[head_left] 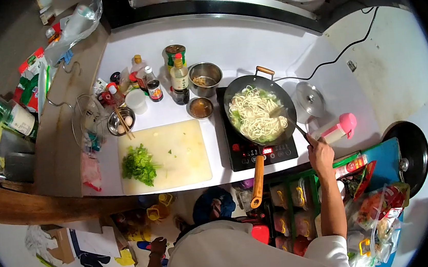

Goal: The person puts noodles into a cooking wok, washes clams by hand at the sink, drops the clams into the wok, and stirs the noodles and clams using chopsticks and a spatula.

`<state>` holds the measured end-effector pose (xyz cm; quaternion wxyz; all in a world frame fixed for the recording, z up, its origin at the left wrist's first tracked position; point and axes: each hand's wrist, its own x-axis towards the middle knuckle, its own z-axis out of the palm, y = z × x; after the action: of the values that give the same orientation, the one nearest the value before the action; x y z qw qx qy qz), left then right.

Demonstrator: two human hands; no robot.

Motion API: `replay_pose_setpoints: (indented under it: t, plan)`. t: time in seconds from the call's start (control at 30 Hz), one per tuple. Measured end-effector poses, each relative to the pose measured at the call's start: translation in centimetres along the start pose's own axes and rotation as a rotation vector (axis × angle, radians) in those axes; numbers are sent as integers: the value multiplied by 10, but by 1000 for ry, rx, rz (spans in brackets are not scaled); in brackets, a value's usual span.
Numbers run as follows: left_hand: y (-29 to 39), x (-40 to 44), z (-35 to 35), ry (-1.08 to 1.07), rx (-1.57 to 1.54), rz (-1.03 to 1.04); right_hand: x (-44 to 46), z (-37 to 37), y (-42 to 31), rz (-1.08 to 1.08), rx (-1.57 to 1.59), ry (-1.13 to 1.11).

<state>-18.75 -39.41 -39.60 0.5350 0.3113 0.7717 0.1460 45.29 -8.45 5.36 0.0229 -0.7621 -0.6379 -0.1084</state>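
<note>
My right hand is closed around the dark handle of a spatula, whose blade reaches into the noodles. A wok sits on a black induction cooker, its wooden handle pointing toward me. White noodles and green vegetables fill the wok. Down by my left side, well away from the counter, hangs my left hand; its fingers look curled, with nothing visible in them.
Chopped greens lie on a cutting board. Behind it stand sauce bottles, a metal pot, and a bowl with eggs and chopsticks. A glass lid and a pink-capped bottle are right of the wok.
</note>
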Motion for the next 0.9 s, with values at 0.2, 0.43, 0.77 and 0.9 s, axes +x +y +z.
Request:
replay_pose_setpoints:
  t: [0.2,0.43,0.77,0.9]
  plan:
    - [19,9,-9,9,29,151,-11,-51,-12,80,9,-90]
    - [39,4,-6,-17,-163,39,-3,-13,-41,40,260,-107]
    - [3,11,2,0,-50,2,2,16,-65,65,717,-137]
    - [-1,3,4,-53,-110,-12,-10,42,-45,172,1038,-105]
